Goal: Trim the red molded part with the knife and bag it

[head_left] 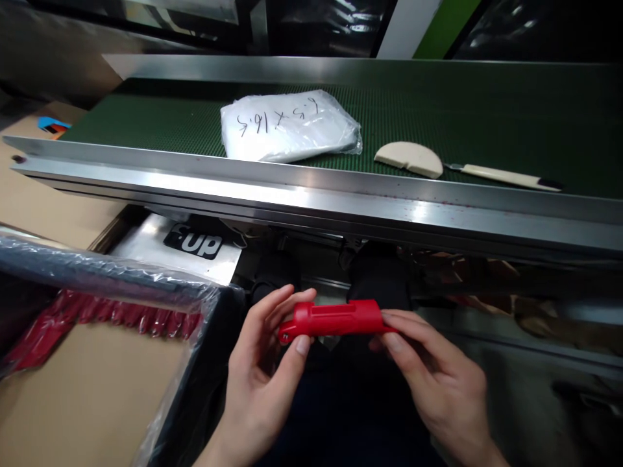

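A red plastic tube-shaped part (338, 318) lies level between my two hands, in front of my lap. It has a long cut-out along its top side and a small metal pin or screw at its left end. My left hand (265, 363) grips that left end, thumb in front and fingers behind. At the other end, my right hand (433, 373) pinches the part between thumb and fingers. Some of the fingers on both hands are hidden behind the red part or the palms.
Ahead runs a green conveyor belt (170, 110) with a metal side rail (292, 185). On it lie a plastic bag with handwriting (292, 126), a cream half-round block (409, 159) and a thin-handled knife-like tool (506, 175). At left, a plastic-lined bin (195, 285) holds wrapped red pieces (141, 318).
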A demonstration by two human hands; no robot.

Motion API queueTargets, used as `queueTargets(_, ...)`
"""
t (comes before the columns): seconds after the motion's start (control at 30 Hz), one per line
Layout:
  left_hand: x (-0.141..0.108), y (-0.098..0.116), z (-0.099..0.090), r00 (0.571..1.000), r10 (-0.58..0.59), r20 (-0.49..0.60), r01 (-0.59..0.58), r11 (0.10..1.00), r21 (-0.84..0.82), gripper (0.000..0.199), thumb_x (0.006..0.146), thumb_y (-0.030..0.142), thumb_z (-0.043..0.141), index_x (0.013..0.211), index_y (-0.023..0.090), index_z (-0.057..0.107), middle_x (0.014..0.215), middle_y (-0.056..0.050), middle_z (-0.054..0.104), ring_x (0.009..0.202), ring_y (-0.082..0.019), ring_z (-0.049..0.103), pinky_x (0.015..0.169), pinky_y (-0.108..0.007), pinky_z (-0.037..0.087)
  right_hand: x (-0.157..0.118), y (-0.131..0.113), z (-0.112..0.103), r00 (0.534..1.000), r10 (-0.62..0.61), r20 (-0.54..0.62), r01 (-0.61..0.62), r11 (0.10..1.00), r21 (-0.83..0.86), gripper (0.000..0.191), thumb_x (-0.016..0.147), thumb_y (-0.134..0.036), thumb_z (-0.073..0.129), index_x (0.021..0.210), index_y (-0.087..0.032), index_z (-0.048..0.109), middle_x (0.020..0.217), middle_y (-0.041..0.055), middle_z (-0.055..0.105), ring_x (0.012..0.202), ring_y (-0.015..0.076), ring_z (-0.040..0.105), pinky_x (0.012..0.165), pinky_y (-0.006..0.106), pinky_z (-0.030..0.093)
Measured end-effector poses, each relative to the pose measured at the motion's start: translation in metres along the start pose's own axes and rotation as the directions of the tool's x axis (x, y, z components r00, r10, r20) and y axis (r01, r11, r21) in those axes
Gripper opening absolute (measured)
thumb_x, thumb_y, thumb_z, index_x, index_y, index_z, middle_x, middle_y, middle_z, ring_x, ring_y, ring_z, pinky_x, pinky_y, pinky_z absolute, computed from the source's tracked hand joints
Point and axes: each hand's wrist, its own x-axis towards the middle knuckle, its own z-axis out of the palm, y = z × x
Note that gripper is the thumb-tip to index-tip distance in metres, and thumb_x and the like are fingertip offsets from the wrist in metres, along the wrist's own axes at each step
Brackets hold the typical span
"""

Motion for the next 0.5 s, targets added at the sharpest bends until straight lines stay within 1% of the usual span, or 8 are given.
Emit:
queueTargets(0.07, 0.0004, 0.0004, -0.0013, 0.999, -0.037, 0.013, 0.038, 0.999, -0.023, 0.035, 0.094, 0.029, 0.060, 0.128, 0.030, 0.051, 0.130, -0.005, 0.062, 0.118, -0.021, 0.058, 0.091, -0.025, 0.055, 0.0025, -0.0036, 0.0007, 0.999, 0.046, -0.010, -0.046, 0.998, 0.037, 0.024, 0.091, -0.020, 0.061, 0.112, -0.031, 0.067, 0.101, -0.0014, 0.068, 0.068, 0.0078, 0.067, 0.063, 0.017, 0.056)
queueTargets(0.13, 0.0005, 0.0005, -0.0013, 0.997, -0.079, 0.011, 0.080, 0.995, -0.059, 0.033, 0.094, 0.032, 0.060, 0.126, 0.028, 0.054, 0.129, -0.005, 0.062, 0.117, -0.022, 0.058, 0.089, -0.024, 0.055, 0.0047, -0.0067, 0.0013, 0.995, 0.096, -0.020, -0.094, 0.993, 0.075, 0.020, 0.091, -0.023, 0.062, 0.108, -0.031, 0.069, 0.091, -0.0019, 0.069, 0.064, 0.0076, 0.066, 0.058, 0.016, 0.054)
queueTargets(0.23, 0.0013, 0.0000, 0.0004, 0.992, -0.128, -0.005, 0.127, 0.987, -0.101, 0.034, 0.093, 0.035, 0.062, 0.124, 0.026, 0.056, 0.129, -0.006, 0.061, 0.112, -0.022, 0.060, 0.086, -0.025, 0.055, 0.0067, -0.0077, 0.0019, 0.988, 0.155, -0.025, -0.150, 0.980, 0.130, 0.015, 0.091, -0.026, 0.063, 0.103, -0.028, 0.071, 0.082, -0.0014, 0.068, 0.062, 0.0082, 0.063, 0.057, 0.017, 0.054)
queueTargets(0.33, 0.0029, -0.0003, 0.0028, 0.989, -0.148, -0.027, 0.144, 0.982, -0.125, 0.035, 0.091, 0.038, 0.064, 0.123, 0.024, 0.058, 0.126, -0.007, 0.063, 0.112, -0.024, 0.059, 0.083, -0.026, 0.055, 0.0064, -0.0051, 0.0024, 0.976, 0.220, -0.004, -0.213, 0.952, 0.221, 0.016, 0.092, -0.027, 0.061, 0.104, -0.026, 0.071, 0.081, 0.0005, 0.067, 0.065, 0.0101, 0.063, 0.059, 0.019, 0.054)
queueTargets(0.37, 0.0035, -0.0003, 0.0034, 0.987, -0.152, -0.042, 0.146, 0.981, -0.124, 0.035, 0.091, 0.039, 0.064, 0.122, 0.024, 0.058, 0.123, -0.006, 0.064, 0.108, -0.023, 0.061, 0.082, -0.025, 0.055, 0.0060, -0.0042, 0.0025, 0.970, 0.241, 0.009, -0.235, 0.936, 0.263, 0.017, 0.093, -0.028, 0.060, 0.106, -0.025, 0.071, 0.082, 0.0015, 0.067, 0.066, 0.0109, 0.063, 0.060, 0.020, 0.054)
queueTargets(0.43, 0.0047, -0.0005, 0.0041, 0.984, -0.161, -0.082, 0.152, 0.983, -0.105, 0.035, 0.090, 0.042, 0.064, 0.120, 0.024, 0.060, 0.118, -0.005, 0.066, 0.094, -0.019, 0.064, 0.078, -0.023, 0.054, 0.0051, -0.0036, 0.0025, 0.958, 0.284, 0.047, -0.282, 0.894, 0.349, 0.020, 0.094, -0.029, 0.057, 0.109, -0.023, 0.070, 0.085, 0.0033, 0.068, 0.067, 0.0119, 0.063, 0.060, 0.022, 0.055)
queueTargets(0.5, 0.0057, -0.0015, 0.0038, 0.981, -0.166, -0.103, 0.159, 0.984, -0.076, 0.035, 0.090, 0.044, 0.064, 0.118, 0.024, 0.061, 0.109, -0.002, 0.067, 0.081, -0.014, 0.064, 0.076, -0.021, 0.051, 0.0046, -0.0044, 0.0026, 0.942, 0.323, 0.090, -0.330, 0.846, 0.418, 0.021, 0.095, -0.030, 0.056, 0.110, -0.023, 0.070, 0.084, 0.0033, 0.068, 0.067, 0.0119, 0.063, 0.060, 0.022, 0.055)
